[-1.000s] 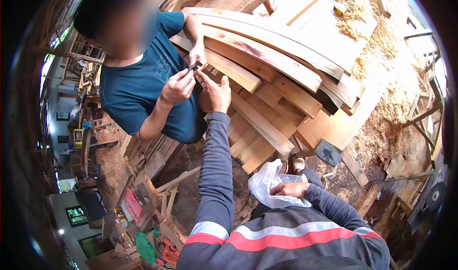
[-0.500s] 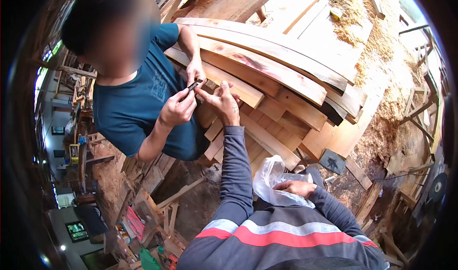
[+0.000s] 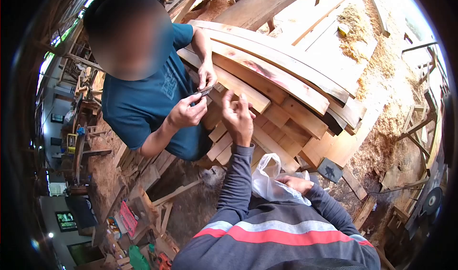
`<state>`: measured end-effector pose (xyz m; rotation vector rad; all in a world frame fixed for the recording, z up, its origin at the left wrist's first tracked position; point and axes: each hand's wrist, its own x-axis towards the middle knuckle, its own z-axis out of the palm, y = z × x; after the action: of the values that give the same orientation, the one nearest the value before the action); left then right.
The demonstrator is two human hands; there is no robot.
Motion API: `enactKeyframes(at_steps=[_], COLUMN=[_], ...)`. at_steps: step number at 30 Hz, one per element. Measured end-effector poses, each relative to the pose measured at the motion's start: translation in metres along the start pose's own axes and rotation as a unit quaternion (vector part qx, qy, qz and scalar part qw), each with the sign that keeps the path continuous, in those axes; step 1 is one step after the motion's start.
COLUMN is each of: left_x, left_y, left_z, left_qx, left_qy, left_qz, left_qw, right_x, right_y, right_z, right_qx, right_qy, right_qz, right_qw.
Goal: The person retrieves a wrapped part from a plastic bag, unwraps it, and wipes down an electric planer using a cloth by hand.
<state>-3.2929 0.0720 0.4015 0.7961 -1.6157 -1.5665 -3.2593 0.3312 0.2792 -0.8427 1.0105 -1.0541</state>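
Observation:
My left hand (image 3: 238,119) is raised over the ends of the stacked planks (image 3: 241,90), palm up, its fingers curled but apart and nothing seen in them. A person in a teal shirt (image 3: 143,105) stands close to it and holds a small dark object (image 3: 204,91) between the fingers of both hands. That object is apart from my hand. Low in front of my body, my right hand (image 3: 296,183) is closed on a white plastic bag (image 3: 268,180), whose folds hide part of the fingers.
Long planks lie stacked ahead, with a dark square piece (image 3: 330,170) by their near end. Sawdust (image 3: 377,86) covers the ground at right. Wood scraps, a red tray (image 3: 128,218) and a green bag (image 3: 138,259) lie at lower left. A grinding disc (image 3: 433,200) shows at far right.
My left hand has drawn back from the other person's fingers and the small dark object, and its fingers have curled. The right hand stays at the bag. The whole view has shifted slightly.

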Motion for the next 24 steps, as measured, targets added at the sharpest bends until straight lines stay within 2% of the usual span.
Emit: enactKeyframes(at_steps=[3, 5, 7, 11, 15, 16, 19, 24], left_x=[0.013, 0.020, 0.017, 0.027, 0.033, 0.034, 0.042, 0.043], left_y=[0.024, 0.021, 0.034, 0.040, 0.027, 0.031, 0.026, 0.002], left_z=[-0.011, -0.012, -0.007, -0.008, -0.011, -0.010, -0.012, -0.010], left_qx=[0.047, 0.219, 0.362, 0.472, 0.446, 0.477, 0.472, 0.455], left_qy=[0.013, -0.008, -0.030, -0.031, -0.025, -0.021, -0.021, 0.011], left_qz=[-0.018, 0.050, 0.069, 0.000, -0.058, -0.042, -0.066, -0.027], left_qw=[0.999, 0.975, 0.929, 0.881, 0.893, 0.877, 0.879, 0.890], right_x=[0.002, 0.003, 0.007, 0.012, 0.010, 0.010, 0.010, 0.006], right_y=[-0.002, -0.017, -0.016, -0.013, -0.015, -0.013, -0.014, -0.014], right_z=[0.002, 0.006, 0.004, 0.003, 0.004, 0.003, 0.001, -0.001], right_qx=[0.007, 0.083, 0.074, 0.038, 0.076, 0.082, 0.086, 0.117], right_qy=[0.000, -0.016, -0.030, -0.048, -0.036, -0.044, -0.050, -0.034], right_qz=[-0.019, 0.032, 0.025, 0.021, 0.067, 0.077, 0.087, 0.112], right_qw=[1.000, 0.996, 0.996, 0.998, 0.994, 0.993, 0.991, 0.986])
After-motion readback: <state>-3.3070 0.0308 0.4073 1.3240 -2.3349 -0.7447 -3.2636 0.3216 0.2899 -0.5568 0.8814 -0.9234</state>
